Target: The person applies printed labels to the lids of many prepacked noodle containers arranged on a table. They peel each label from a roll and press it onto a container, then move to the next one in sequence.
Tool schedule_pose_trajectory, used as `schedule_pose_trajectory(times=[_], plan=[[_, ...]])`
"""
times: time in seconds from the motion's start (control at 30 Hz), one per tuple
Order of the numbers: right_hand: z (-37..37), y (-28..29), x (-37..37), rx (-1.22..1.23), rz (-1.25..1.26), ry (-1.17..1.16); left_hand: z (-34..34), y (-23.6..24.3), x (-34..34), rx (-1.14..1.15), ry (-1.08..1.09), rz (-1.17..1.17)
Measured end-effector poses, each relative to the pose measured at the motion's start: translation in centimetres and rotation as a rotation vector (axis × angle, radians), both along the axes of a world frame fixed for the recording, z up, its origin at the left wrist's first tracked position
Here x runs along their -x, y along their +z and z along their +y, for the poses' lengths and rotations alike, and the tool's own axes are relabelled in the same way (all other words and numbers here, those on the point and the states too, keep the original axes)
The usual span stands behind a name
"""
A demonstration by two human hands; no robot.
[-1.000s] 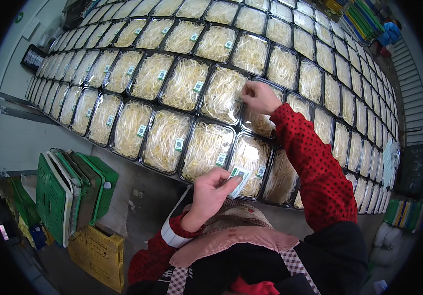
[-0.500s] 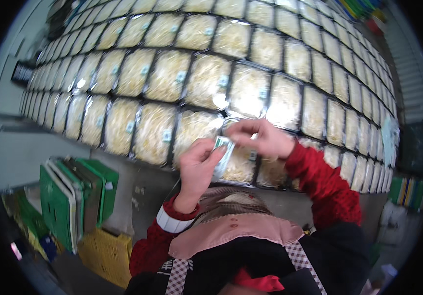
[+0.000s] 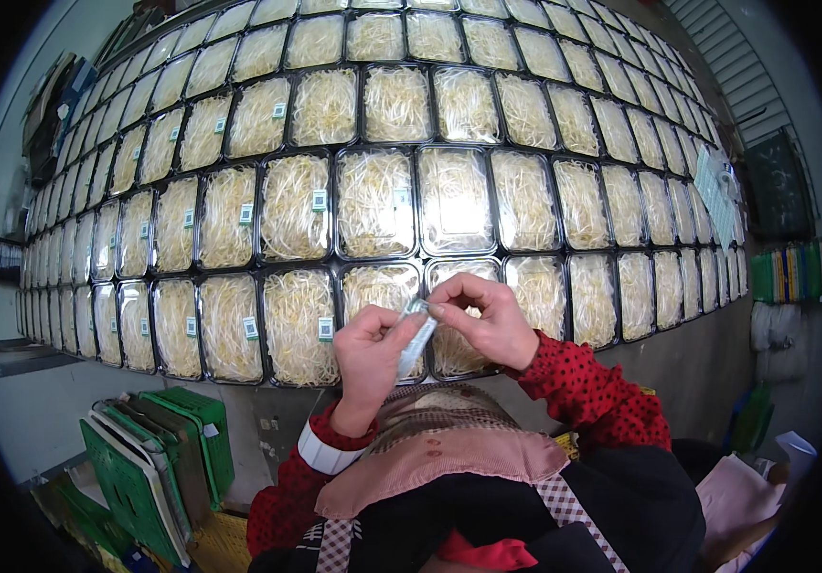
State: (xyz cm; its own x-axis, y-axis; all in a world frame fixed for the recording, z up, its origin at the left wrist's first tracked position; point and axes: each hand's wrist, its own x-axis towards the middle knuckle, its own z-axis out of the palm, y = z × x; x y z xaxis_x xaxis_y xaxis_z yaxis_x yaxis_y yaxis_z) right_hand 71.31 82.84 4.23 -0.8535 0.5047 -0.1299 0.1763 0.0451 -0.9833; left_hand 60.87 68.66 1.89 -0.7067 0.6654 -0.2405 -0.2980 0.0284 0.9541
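Note:
My left hand (image 3: 367, 355) is closed around a narrow strip of sticker labels (image 3: 415, 350), pale with a green tint, between thumb and fingers. At the strip's upper end, my right hand (image 3: 489, 320) pinches with thumb and forefinger; whether a single label is coming loose there cannot be made out. Both hands are above the nearest row of black film-covered trays of bean sprouts (image 3: 299, 334). A small green-and-white label (image 3: 326, 328) is stuck on the tray left of my hands, and several trays farther left have similar ones. My hands partly cover the two trays beneath them.
Rows of the same trays stretch away to the far end and both sides. A light green sheet (image 3: 716, 198) lies on trays at the right. Green crates (image 3: 134, 477) stand at lower left, beside a yellow crate (image 3: 222, 542). More coloured crates (image 3: 791, 277) are stacked far right.
The view has shifted and levelled over the trays. My right fingers have come down and in to the strip's upper end; my left hand still holds the strip.

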Motion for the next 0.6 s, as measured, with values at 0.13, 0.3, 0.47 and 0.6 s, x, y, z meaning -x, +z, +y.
schedule_pose_trajectory(times=[0.13,0.3,0.47,0.6], plan=[[9.9,0.3,1.9,-0.636,0.080,0.120,-0.1,-1.6,-2.2,-0.025,-0.076,-0.013],[18.0,-1.6,5.4,-1.373,-0.346,0.724,0.5,-1.4,-2.5,-0.007,-0.136,-0.029],[19.1,-4.4,6.9,-1.441,-0.383,0.879,0.8,-0.7,-2.4,0.017,-0.169,0.124],[19.9,-6.2,6.7,-1.444,-0.438,0.711,1.1,-0.2,-3.1,-0.033,-0.094,0.197]])
